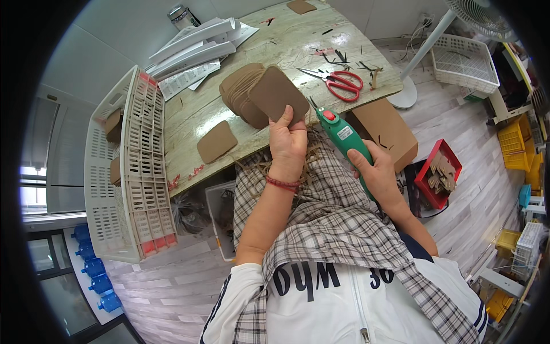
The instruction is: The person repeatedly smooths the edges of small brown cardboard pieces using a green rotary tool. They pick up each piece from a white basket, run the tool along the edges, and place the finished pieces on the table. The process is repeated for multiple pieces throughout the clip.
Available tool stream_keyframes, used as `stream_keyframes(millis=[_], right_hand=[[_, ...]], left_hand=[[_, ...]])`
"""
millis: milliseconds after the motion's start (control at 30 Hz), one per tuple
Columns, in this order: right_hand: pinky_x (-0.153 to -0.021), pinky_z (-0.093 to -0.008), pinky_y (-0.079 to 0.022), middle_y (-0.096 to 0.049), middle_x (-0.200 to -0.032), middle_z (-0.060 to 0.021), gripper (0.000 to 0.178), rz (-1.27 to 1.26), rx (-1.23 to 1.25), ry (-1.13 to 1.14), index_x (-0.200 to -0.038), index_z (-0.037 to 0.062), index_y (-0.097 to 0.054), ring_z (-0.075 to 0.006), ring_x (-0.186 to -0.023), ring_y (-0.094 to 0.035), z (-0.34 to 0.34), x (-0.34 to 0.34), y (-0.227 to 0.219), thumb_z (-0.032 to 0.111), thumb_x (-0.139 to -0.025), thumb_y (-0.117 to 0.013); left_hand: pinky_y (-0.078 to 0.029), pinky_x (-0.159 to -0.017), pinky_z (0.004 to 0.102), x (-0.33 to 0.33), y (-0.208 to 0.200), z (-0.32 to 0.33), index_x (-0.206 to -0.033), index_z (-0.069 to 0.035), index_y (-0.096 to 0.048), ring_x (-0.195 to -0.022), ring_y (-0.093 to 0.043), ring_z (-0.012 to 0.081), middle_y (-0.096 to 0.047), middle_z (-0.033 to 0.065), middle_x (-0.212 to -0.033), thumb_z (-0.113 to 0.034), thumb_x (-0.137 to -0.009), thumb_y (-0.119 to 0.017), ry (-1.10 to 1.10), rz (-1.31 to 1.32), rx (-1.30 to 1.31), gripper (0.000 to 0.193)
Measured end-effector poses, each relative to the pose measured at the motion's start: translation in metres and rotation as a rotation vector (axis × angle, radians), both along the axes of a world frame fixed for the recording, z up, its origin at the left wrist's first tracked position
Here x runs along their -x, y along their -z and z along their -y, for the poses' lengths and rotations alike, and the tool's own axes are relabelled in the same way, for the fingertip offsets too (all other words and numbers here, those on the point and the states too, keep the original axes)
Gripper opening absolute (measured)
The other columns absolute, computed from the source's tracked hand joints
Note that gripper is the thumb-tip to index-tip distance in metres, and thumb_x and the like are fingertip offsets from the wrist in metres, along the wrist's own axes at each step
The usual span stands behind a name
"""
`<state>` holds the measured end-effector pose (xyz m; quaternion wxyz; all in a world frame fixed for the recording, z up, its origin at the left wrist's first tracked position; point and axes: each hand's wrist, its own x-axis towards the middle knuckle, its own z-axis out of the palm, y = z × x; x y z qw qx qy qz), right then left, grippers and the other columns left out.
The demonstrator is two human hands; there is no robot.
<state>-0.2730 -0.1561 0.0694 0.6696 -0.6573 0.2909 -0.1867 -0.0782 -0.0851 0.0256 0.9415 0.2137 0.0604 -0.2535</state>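
Observation:
Thumb on top, my left hand [288, 143] grips a brown piece with rounded corners [279, 94], flat like leather or board; I cannot tell which. Its fingers are hidden underneath. Behind it, by the table's near edge, leans a stack of similar brown pieces [236, 86]. Another loose brown piece [216, 141] lies to the left. My right hand [378, 175] is wrapped round green electric scissors [342, 135] with a red button. Their narrow tip points up and left, beside the held piece and apart from it. Brown strips [312, 153] hang about my lap.
Red-handled scissors [344, 86], dark scraps [342, 56] and papers [195, 49] lie on the table [286, 34]. A white plastic crate [152, 166] stands at left. Right of me are a cardboard box [387, 129], a red tray [427, 183] of brown pieces and a fan [435, 34].

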Motion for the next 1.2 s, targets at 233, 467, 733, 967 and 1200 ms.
stream_keyframes(millis=[233, 467, 733, 967, 1200], right_hand=[[-0.052, -0.023, -0.042, -0.056, -0.07, 0.0001, 0.035, -0.005, 0.022, -0.007, -0.109, -0.0016, -0.062, -0.0058, -0.058, -0.051, -0.003, -0.002, 0.0, 0.028, -0.091, -0.067], [-0.051, -0.0228, -0.041, -0.057, -0.07, 0.0006, 0.034, 0.009, 0.041, 0.015, -0.108, -0.0014, -0.062, -0.0054, -0.058, -0.05, -0.002, -0.007, 0.0, 0.028, -0.091, -0.067], [-0.051, -0.0213, -0.041, -0.056, -0.067, 0.0013, 0.035, 0.029, 0.034, 0.048, -0.105, -0.0019, -0.063, -0.0042, -0.057, -0.05, 0.004, -0.015, -0.006, 0.03, -0.091, -0.067], [-0.051, -0.0207, -0.041, -0.056, -0.065, 0.001, 0.034, 0.065, 0.02, 0.055, -0.103, -0.0016, -0.063, -0.0042, -0.056, -0.05, 0.014, -0.016, -0.001, 0.03, -0.091, -0.067], [-0.051, -0.0214, -0.041, -0.056, -0.067, 0.0002, 0.032, 0.034, -0.024, -0.033, -0.102, -0.0014, -0.063, -0.0049, -0.056, -0.049, 0.027, -0.002, -0.004, 0.028, -0.091, -0.067]], left_hand=[[-0.048, -0.101, 0.0415, 0.004, 0.002, 0.0, -0.126, -0.007, -0.049, -0.115, -0.056, 0.0255, -0.057, 0.0093, -0.124, 0.009, -0.087, -0.059, 0.01, 0.014, 0.032, 0.044], [-0.047, -0.101, 0.0402, 0.01, 0.015, 0.0, -0.127, -0.007, -0.05, -0.115, -0.056, 0.0249, -0.057, 0.0085, -0.124, 0.008, -0.089, -0.058, 0.077, 0.04, -0.004, 0.042], [-0.048, -0.1, 0.0391, 0.027, 0.023, 0.0, -0.124, -0.007, -0.05, -0.112, -0.057, 0.0247, -0.058, 0.0099, -0.122, 0.009, -0.088, -0.058, 0.142, 0.055, -0.02, 0.04], [-0.049, -0.099, 0.0402, 0.036, 0.026, -0.002, -0.121, -0.005, -0.05, -0.11, -0.059, 0.0249, -0.059, 0.0108, -0.12, 0.01, -0.088, -0.057, 0.188, 0.117, -0.105, 0.037], [-0.056, -0.087, 0.0368, 0.017, 0.031, -0.028, -0.118, -0.005, -0.056, -0.102, -0.064, 0.0213, -0.065, 0.0086, -0.113, 0.01, -0.087, -0.058, 0.258, 0.318, -0.297, 0.035]])
